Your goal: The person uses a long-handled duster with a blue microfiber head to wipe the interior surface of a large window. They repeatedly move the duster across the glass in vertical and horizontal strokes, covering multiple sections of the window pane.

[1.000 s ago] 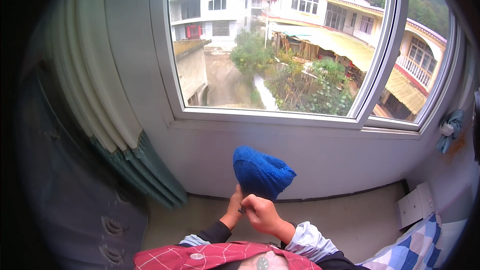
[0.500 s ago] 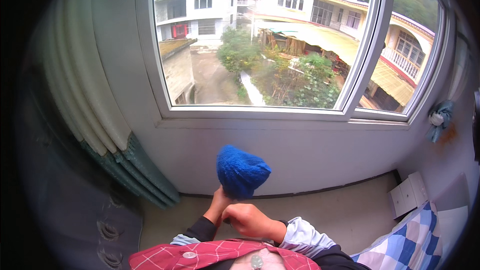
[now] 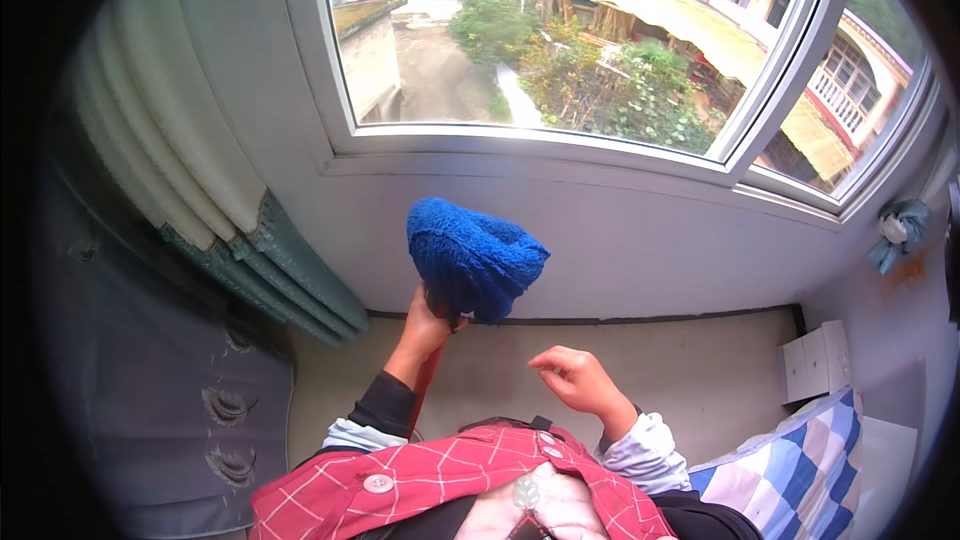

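Note:
My left hand [image 3: 428, 328] is closed around a red pole [image 3: 425, 390], just below a fluffy blue cloth [image 3: 475, 250]. The cloth covers the pole's upper end, so whatever is under it is hidden. It hangs in front of the wall beneath the window. Below my hand the pole slants down past my left sleeve toward my body. Off to the right, apart from pole and cloth, my right hand [image 3: 580, 380] is empty, its fingers loosely bent and a little spread.
A sliding window [image 3: 530, 145] fills the wall ahead. Long cream and green curtains [image 3: 230, 220] hang at the left, beside a dark grey cover [image 3: 150, 390]. At the right are a small white cabinet [image 3: 815, 360], a checked blue-and-white bedspread [image 3: 780, 450] and a tied curtain [image 3: 895, 230].
My right hand has come away from the pole and moved right. My left hand has moved forward with the pole and blue cloth. The view has tilted further down.

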